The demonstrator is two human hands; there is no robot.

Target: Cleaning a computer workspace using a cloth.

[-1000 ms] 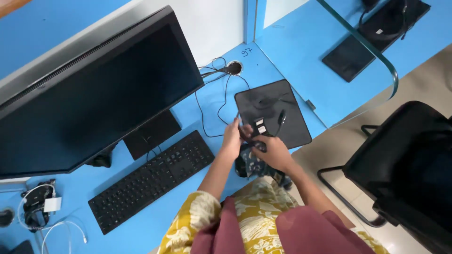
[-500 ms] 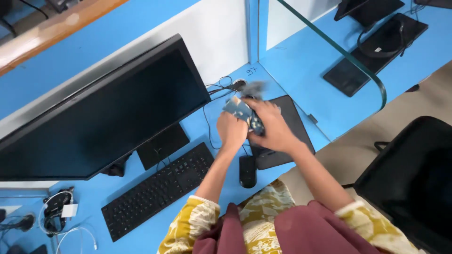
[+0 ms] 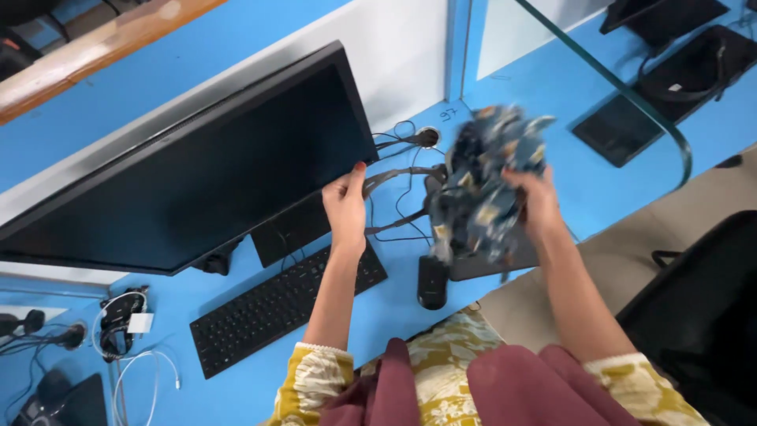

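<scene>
Blue desk (image 3: 236,379) | both hands grip patterned cloth (image 3: 485,185) (blurred) | mousepad (image 3: 505,260) mostly hidden

we count one black monitor (image 3: 189,173), one black keyboard (image 3: 288,304), one black mouse (image 3: 433,282), one mouse pad (image 3: 505,256), one patterned blue pouch (image 3: 485,185) and two hands: left hand (image 3: 347,207), right hand (image 3: 540,201).

We see 2 forearms reaching forward, yellow sleeves at the elbows. The left hand (image 3: 345,203) is raised, fingers pinched closed, thumb up. The right hand (image 3: 538,203) is lifted higher, fingers clenched.
</scene>
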